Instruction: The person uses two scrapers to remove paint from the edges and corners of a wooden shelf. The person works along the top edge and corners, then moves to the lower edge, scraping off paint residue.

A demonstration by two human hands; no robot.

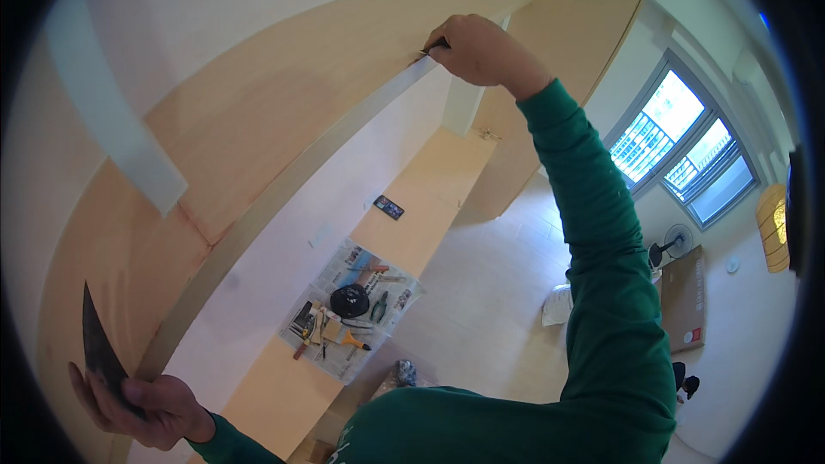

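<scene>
My left hand (163,412), low at the left, grips a dark, thin, flat piece with a pointed tip (96,339) that sticks upward; its exact kind is unclear. My right arm reaches up and far. At the far end of a light wood shelf (284,94), my right hand (485,50) is closed around a small dark tool (440,43), mostly hidden by the fingers. Its thin tip touches or nearly touches the shelf's pale front edge (344,113); which one, I cannot tell.
A clear tray (344,369) of hand tools, a brush and a black roll stands on a lower wood shelf (284,391). A phone (388,207) lies beyond it. To the right are a tall wood panel (567,26), a window (687,137), a fan (677,242) and a large cardboard box (683,296).
</scene>
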